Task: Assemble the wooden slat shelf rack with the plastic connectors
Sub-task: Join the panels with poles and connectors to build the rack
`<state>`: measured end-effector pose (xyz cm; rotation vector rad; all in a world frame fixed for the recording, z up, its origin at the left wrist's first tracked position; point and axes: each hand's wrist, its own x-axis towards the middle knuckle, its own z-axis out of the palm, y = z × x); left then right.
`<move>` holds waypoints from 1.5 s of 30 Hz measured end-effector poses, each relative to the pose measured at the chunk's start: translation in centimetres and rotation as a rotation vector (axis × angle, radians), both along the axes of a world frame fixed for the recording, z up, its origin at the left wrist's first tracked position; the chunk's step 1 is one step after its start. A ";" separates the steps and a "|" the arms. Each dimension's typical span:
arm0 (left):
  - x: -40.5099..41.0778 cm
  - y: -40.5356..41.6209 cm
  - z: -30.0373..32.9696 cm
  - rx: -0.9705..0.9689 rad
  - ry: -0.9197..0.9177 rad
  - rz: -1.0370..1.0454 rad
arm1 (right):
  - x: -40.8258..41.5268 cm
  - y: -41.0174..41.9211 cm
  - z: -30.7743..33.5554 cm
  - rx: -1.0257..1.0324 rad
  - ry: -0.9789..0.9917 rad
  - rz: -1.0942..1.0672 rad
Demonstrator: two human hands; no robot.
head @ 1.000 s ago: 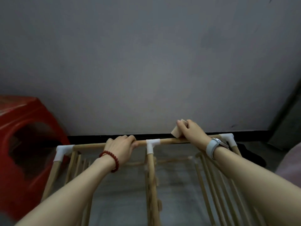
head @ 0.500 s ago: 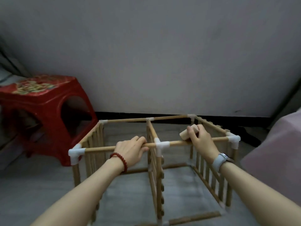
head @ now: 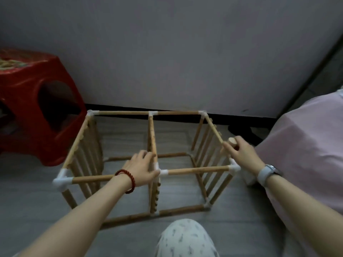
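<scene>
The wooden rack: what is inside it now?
Inside the wooden rack only a slatted middle divider and grey floor show. The left hand covers the near middle joint.

left wrist: red bead bracelet [head: 128, 179]
right wrist: grey-band watch [head: 267, 172]
knee: white patterned trousers [head: 185, 238]
arms: bare, sleeveless

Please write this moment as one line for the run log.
left hand: grips middle connector | right hand: holds wooden block by right top rail | rack: upright
</scene>
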<state>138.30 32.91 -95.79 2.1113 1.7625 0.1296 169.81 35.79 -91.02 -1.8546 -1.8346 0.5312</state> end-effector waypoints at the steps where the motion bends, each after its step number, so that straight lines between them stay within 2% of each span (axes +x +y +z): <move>1: 1.3 0.3 -0.1 0.020 0.004 0.002 | 0.8 0.4 1.6 0.051 -0.082 -0.028; 4: 4.9 1.2 -1.6 0.032 0.069 0.037 | 2.5 1.4 6.5 0.283 -0.128 -0.221; 6: 6.4 1.8 -2.8 0.006 0.089 0.096 | 3.7 1.8 6.6 0.518 0.084 -0.322; 7: 6.9 2.3 -3.0 0.018 0.091 0.121 | 4.1 1.3 5.0 0.566 0.145 -0.348; 8: 6.8 2.3 -3.1 0.029 0.090 0.135 | 4.1 0.3 2.1 0.498 0.124 -0.355; 11: 7.0 2.2 -3.3 0.041 0.091 0.111 | 3.1 -2.6 -5.3 -0.045 -0.173 -0.282; 12: 7.0 2.1 -3.3 0.050 0.080 0.118 | 3.5 -2.4 -5.4 -0.081 -0.202 -0.258; 14: 6.8 2.5 -3.3 0.081 0.064 0.145 | 3.9 -0.2 -2.5 0.055 -0.123 -0.228; 16: 6.9 2.7 -3.5 0.089 0.061 0.147 | 4.2 0.7 0.4 0.319 0.001 -0.252; 17: 6.9 2.8 -3.7 0.099 0.059 0.154 | 4.2 0.8 0.6 0.453 0.107 -0.274; 18: 7.0 2.8 -3.7 0.099 0.058 0.159 | 3.8 0.2 -0.3 0.484 0.158 -0.299; 19: 6.9 2.9 -3.8 0.098 0.054 0.159 | 3.3 -0.5 -1.8 0.397 0.148 -0.310; 21: 7.2 2.7 -3.9 0.091 0.082 0.139 | 2.8 -2.0 -4.9 0.086 0.003 -0.259; 22: 7.2 2.6 -3.9 0.094 0.097 0.133 | 3.4 -2.1 -5.1 -0.011 -0.100 -0.211; 23: 7.1 2.7 -3.8 0.098 0.105 0.133 | 4.1 -1.2 -4.3 -0.002 -0.159 -0.180; 24: 6.9 2.9 -3.7 0.100 0.114 0.134 | 4.4 -0.2 -2.6 0.051 -0.128 -0.183; 26: 7.0 2.9 -3.7 0.084 0.133 0.126 | 4.3 0.4 1.1 0.287 0.090 -0.225; 28: 7.2 2.9 -3.6 0.066 0.149 0.126 | 3.8 0.0 1.2 0.540 0.243 -0.302; 29: 7.4 2.9 -3.5 0.058 0.157 0.116 | 3.5 -0.6 -0.4 0.508 0.211 -0.327; 32: 7.4 2.7 -3.0 -0.013 0.175 0.051 | 2.5 -2.4 -5.5 0.033 0.017 -0.281; 33: 7.2 2.8 -2.9 -0.059 0.181 0.031 | 2.8 -1.9 -6.0 -0.041 -0.074 -0.233; 36: 6.2 3.4 -1.2 -0.158 0.224 -0.055 | 1.3 -0.8 -3.6 -0.084 -0.193 -0.039; 40: 3.7 3.3 1.9 -0.027 0.256 -0.165 | -4.1 -1.9 -1.2 -0.140 -0.301 0.208; 43: 0.0 2.2 3.1 0.051 0.278 -0.113 | -8.3 -1.4 0.3 -0.183 -0.352 0.373; 45: -3.5 0.8 2.7 0.071 0.305 -0.009 | -11.0 -0.5 2.7 -0.132 -0.323 0.409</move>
